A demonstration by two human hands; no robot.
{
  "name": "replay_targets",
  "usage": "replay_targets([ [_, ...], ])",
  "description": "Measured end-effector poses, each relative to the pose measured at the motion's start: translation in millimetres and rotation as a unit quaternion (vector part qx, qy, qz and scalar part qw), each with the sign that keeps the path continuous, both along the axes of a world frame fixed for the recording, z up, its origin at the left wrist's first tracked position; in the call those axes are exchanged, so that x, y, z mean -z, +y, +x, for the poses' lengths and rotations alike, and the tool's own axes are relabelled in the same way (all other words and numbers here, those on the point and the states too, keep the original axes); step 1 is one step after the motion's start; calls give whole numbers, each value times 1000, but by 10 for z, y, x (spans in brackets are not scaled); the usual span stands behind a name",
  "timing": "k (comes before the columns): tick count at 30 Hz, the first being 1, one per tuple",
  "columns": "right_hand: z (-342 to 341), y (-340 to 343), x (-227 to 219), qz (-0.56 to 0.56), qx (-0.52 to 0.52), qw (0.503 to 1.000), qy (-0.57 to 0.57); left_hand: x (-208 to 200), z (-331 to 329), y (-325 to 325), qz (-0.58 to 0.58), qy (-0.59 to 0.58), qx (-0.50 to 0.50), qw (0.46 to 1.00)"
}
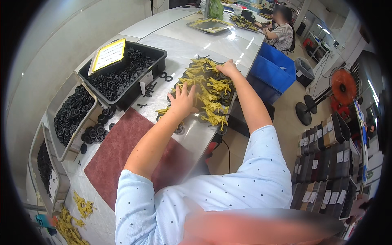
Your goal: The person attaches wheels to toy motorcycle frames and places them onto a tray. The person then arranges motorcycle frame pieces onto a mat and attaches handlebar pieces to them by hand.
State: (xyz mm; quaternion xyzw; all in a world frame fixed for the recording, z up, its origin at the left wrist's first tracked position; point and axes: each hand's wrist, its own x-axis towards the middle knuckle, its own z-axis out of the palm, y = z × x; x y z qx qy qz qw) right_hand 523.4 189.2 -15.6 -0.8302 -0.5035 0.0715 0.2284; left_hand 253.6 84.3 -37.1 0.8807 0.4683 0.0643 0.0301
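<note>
Rows of yellow toy bikes [210, 96] with black wheels lie packed together on the table near its right edge. My left hand [182, 102] rests on the near left side of this group, fingers spread, touching the yellow parts. At the group's far right corner is my right hand [227, 68], its fingers stretched over the outer bikes. Neither hand visibly lifts a bike. Part of the group is hidden beneath my left hand.
Left of the bikes stands a black bin [122, 77] of small black parts, with a yellow-edged card [108, 55] on it. A tray of black wheels [73, 114], a dark red mat [122, 151] and loose yellow parts [69, 226] lie nearer. Blue crates [274, 67] stand right; a co-worker [281, 32] sits beyond.
</note>
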Motion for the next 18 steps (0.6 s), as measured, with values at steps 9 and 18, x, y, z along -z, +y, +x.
replay_targets([
  [9, -216, -1477, -619, 78, -139, 984, 74, -173, -495, -597, 87, -122, -39, 988],
  [18, -911, -2613, 179, 41, -136, 982, 123, 217, -776, -952, 59, -69, -128, 988],
])
